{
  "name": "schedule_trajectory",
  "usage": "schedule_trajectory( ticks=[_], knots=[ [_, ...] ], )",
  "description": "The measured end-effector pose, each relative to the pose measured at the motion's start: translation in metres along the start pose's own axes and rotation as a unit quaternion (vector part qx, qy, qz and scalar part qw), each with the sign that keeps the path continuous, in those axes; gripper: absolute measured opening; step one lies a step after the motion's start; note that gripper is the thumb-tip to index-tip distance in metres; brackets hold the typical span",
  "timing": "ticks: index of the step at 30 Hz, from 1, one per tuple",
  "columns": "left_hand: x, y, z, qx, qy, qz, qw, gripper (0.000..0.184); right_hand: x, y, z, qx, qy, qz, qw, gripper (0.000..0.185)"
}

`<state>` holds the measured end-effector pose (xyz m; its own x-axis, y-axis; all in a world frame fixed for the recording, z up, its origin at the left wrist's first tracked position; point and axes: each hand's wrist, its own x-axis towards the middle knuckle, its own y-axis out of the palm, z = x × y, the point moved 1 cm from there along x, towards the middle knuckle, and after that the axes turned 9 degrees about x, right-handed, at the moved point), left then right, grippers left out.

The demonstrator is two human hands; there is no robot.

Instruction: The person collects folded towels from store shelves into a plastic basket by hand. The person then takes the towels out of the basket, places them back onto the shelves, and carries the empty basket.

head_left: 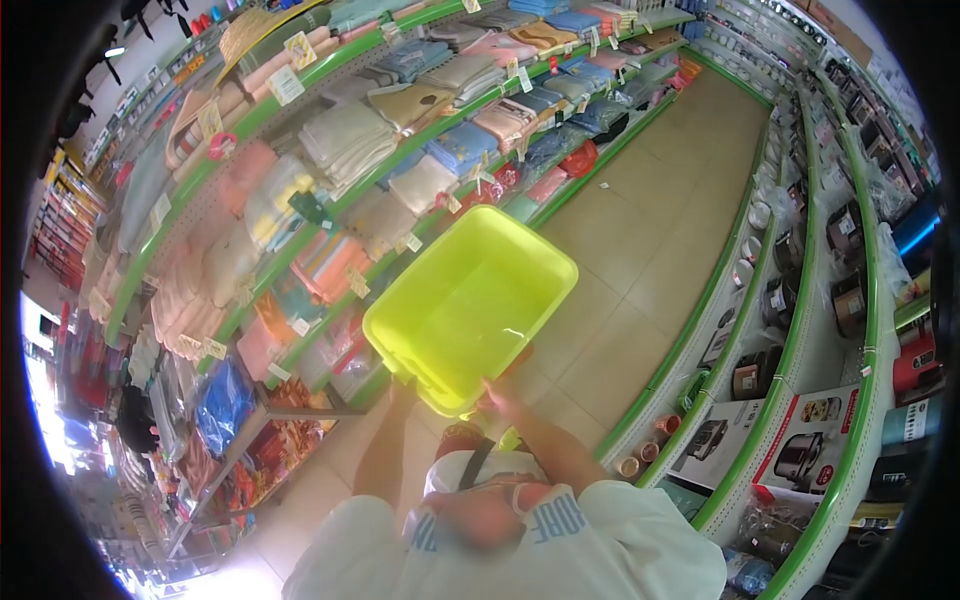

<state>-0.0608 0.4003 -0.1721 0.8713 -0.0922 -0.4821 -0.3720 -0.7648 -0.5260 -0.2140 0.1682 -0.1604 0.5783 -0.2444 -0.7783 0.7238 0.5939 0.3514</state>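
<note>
We have a yellow-green plastic basin [475,295] up off the floor, held out in front of us with its hollow facing our view; nothing shows lying in it. Its long axis runs from our hands away and to the right, up the aisle, so one short side is toward us and the bulk of it lies beyond our fingers.

Our left hand [401,389] is at that near short side, our right hand [490,397] by the near right corner. Both sit close to this end, and neither is clearly nearer. The fingers look clamped on the rim, though their tips are partly hidden, so we cannot tell how far they wrap under.

Beyond the basin, the tiled floor [650,200] stretches between two runs of shelving. To our left, green-edged shelves [345,57] carry folded towels [345,140] with price tags; to our right, another set [872,305] holds pots and a boxed cooker [805,440].
</note>
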Motion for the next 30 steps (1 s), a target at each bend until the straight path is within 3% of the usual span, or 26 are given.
schedule_trajectory(
  ticks=[3,6,8,12,15,18,23,25,27,29,30],
  knots=[
    [0.052,0.052,-0.016,0.016,0.087,-0.006,0.996,0.051,0.002,-0.012,0.074,-0.009,-0.072,-0.018,0.997,0.035],
    [0.074,0.088,-0.057,0.031,0.043,-0.011,0.999,0.057,0.006,-0.020,0.121,-0.044,-0.082,-0.060,0.994,0.033],
    [0.078,0.099,-0.083,0.046,0.061,-0.021,0.997,0.061,-0.002,-0.018,0.149,-0.060,-0.107,-0.066,0.990,0.034],
    [0.089,0.106,-0.079,0.115,0.038,-0.024,0.992,0.070,0.025,-0.035,0.140,-0.035,-0.031,-0.028,0.999,0.035],
    [0.067,0.082,-0.096,0.172,0.022,-0.048,0.984,0.069,-0.003,-0.017,0.144,-0.111,-0.011,-0.017,0.994,0.040],
    [0.078,0.069,-0.080,0.179,0.066,-0.056,0.980,0.066,-0.002,-0.006,0.144,-0.083,0.051,0.030,0.995,0.046],
    [0.076,0.055,-0.091,0.127,0.139,-0.085,0.978,0.062,0.072,-0.039,0.113,-0.070,0.176,0.152,0.970,0.054],
    [0.067,0.051,-0.098,0.084,0.137,-0.066,0.985,0.062,0.070,-0.055,0.131,-0.077,0.186,0.154,0.967,0.058],
    [0.057,0.047,-0.111,0.032,0.124,-0.033,0.991,0.063,0.044,-0.072,0.174,-0.094,0.164,0.101,0.977,0.062],
    [0.070,0.054,-0.077,0.053,0.104,-0.048,0.992,0.068,0.041,-0.100,0.218,-0.054,0.103,0.040,0.992,0.068],
    [0.079,0.059,-0.072,0.063,0.094,-0.058,0.992,0.071,0.048,-0.113,0.242,-0.038,0.053,-0.050,0.997,0.068]
  ],
)
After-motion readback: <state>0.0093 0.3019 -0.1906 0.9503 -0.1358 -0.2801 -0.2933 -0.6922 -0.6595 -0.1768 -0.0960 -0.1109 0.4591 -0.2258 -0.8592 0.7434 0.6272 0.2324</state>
